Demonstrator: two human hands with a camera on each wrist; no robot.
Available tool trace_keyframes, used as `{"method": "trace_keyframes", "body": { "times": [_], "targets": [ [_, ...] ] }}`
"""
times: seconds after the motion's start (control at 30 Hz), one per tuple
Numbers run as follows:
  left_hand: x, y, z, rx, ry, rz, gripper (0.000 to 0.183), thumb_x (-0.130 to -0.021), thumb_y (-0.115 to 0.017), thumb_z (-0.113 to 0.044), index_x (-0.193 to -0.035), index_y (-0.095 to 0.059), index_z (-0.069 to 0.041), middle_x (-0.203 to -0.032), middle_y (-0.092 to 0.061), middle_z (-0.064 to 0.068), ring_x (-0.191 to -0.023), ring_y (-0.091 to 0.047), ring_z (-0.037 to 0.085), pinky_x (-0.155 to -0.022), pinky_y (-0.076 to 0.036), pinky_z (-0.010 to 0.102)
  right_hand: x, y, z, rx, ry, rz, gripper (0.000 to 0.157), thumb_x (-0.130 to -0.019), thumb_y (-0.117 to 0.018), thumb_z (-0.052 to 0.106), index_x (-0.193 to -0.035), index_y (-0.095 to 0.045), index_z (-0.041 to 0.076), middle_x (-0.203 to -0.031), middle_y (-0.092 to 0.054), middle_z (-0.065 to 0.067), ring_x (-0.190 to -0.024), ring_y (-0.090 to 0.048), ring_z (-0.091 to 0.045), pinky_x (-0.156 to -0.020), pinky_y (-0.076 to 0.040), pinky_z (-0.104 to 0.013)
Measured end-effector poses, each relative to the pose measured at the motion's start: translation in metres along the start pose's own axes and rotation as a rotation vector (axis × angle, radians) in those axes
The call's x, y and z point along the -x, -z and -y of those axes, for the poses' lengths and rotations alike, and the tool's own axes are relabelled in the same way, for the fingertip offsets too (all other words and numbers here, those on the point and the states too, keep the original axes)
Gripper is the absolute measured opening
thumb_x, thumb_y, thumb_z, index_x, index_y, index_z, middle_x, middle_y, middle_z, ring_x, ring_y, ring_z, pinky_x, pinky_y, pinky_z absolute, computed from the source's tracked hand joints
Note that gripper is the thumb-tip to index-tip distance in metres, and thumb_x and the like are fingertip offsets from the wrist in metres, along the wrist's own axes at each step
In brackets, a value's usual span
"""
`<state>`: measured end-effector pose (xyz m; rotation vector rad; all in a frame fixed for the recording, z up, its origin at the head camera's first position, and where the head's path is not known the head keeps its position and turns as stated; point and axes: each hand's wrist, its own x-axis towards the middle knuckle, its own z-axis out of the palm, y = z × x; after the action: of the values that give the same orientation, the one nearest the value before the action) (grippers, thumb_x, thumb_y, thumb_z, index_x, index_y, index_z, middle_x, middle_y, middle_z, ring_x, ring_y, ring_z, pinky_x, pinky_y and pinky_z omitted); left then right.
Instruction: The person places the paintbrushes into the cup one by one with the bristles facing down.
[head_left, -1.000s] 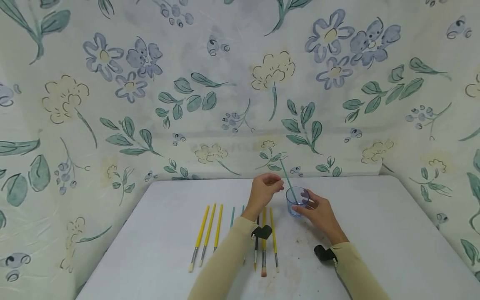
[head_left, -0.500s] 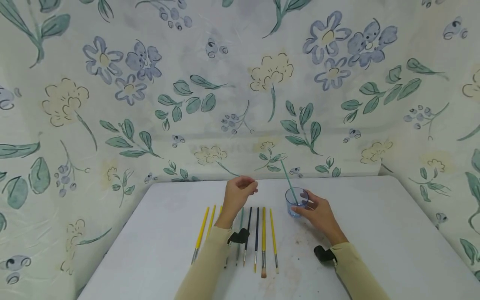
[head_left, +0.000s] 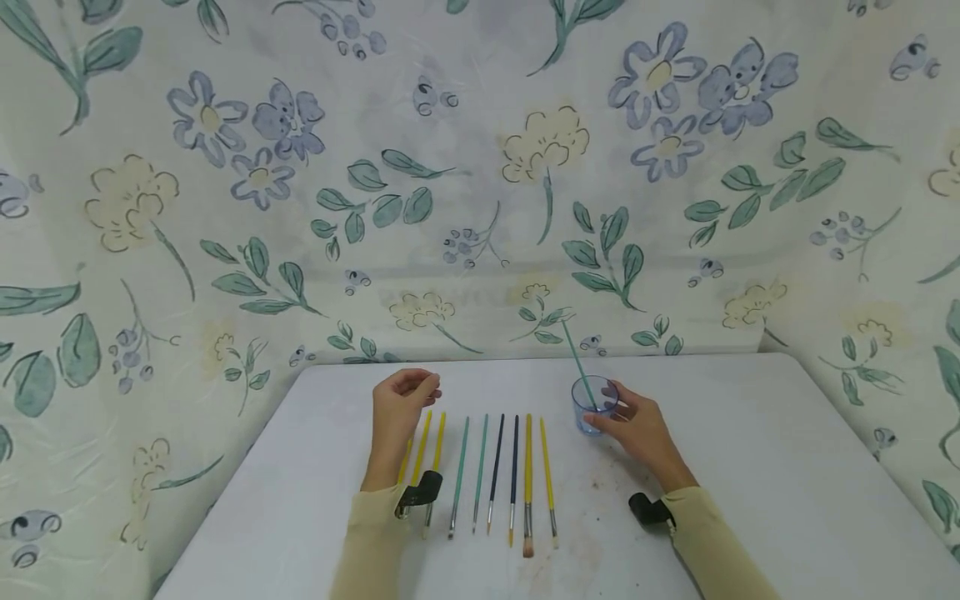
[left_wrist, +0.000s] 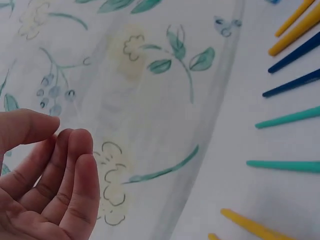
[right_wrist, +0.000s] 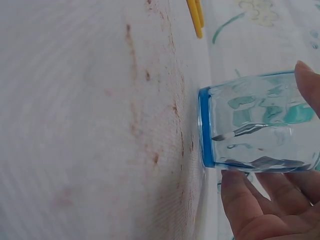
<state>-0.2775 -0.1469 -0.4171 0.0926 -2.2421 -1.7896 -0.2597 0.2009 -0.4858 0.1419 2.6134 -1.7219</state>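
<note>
My right hand (head_left: 647,429) grips a clear blue glass (head_left: 582,410) standing upright on the table, thumb on one side and fingers on the other. A paintbrush with a teal handle (head_left: 573,352) leans inside the glass, its dark bristle tip (right_wrist: 218,138) low near the bottom in the right wrist view. My left hand (head_left: 396,412) hovers at the left end of a row of paintbrushes, fingers loosely curled with nothing between them. It partly covers the yellow brushes (head_left: 438,437) there. In the left wrist view, thumb and fingertips (left_wrist: 80,142) stand slightly apart.
Side by side lie teal brushes (head_left: 460,467), dark blue brushes (head_left: 497,467), a thick yellow brush (head_left: 528,467) and a thin yellow brush (head_left: 548,475), bristles toward me. Brownish stains (head_left: 577,550) mark the white table (head_left: 787,467). A floral sheet (head_left: 480,125) hangs behind.
My left hand has moved left from beside the glass to over the leftmost yellow brushes, uncovering the middle of the row. My right hand and the glass have stayed in place.
</note>
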Motion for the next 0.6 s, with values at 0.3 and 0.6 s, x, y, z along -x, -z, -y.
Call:
{"method": "trace_keyframes", "body": {
  "times": [0.3, 0.6],
  "targets": [
    [-0.003, 0.028, 0.015, -0.113, 0.083, -0.053, 0.023, -0.091, -0.069, -0.022, -0.103, -0.068, -0.002, -0.094, -0.074, 0.011, -0.072, -0.068, 0.007, -0.068, -0.058, 0.018, 0.003, -0.002, -0.002, 0.01, -0.002, 0.004, 0.098, -0.076, -0.08, 0.049, -0.154, -0.031, 0.016, -0.151, -0.048, -0.009, -0.14, -0.046, -0.037, -0.106, -0.047, -0.047],
    [-0.011, 0.04, 0.024, -0.262, 0.128, -0.066, 0.025, -0.092, -0.067, -0.024, -0.105, -0.069, -0.003, -0.095, -0.074, 0.015, -0.076, -0.07, 0.016, -0.068, -0.055, 0.018, 0.001, 0.001, 0.0, 0.018, 0.0, 0.016, 0.102, -0.074, -0.08, 0.055, -0.155, -0.031, 0.017, -0.152, -0.046, -0.01, -0.14, -0.045, -0.037, -0.106, -0.048, -0.045]
  ]
}}
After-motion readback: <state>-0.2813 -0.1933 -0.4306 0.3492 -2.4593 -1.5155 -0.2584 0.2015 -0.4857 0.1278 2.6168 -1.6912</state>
